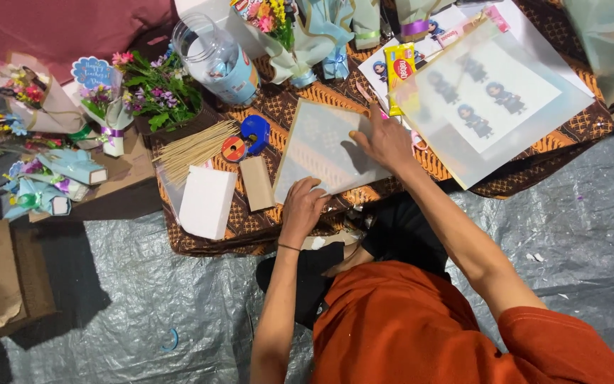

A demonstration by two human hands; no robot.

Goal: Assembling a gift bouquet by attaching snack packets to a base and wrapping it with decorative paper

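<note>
**Both hands on a frosted sheet**

Nearest the camera, an orange garment (421, 327) is seen, from which two bare arms are stretched up to a low table covered by a brown patterned cloth (300, 99).

At the far left, small wrapped bouquets (44, 178) are laid in a heap, with artificial flowers (158, 89) behind them. A clear plastic jar (218, 60) is stood beside the flowers. A bundle of wooden skewers (197, 146) is spread above a white block (207, 203), and a tan card (257, 183) is placed just beside that.

The left hand (303, 206) is curled over the near edge of the frosted sheet (321, 153), fingers bent; whether the edge is pinched cannot be told. The sheet is laid flat on the cloth at the table's middle. The right hand (385, 142) is opened flat and pressed on the sheet's right side, nothing being gripped.

Further right, a larger frosted sheet (492, 99) is laid over printed cartoon figures, with a yellow packet (401, 71) at its left edge.
</note>
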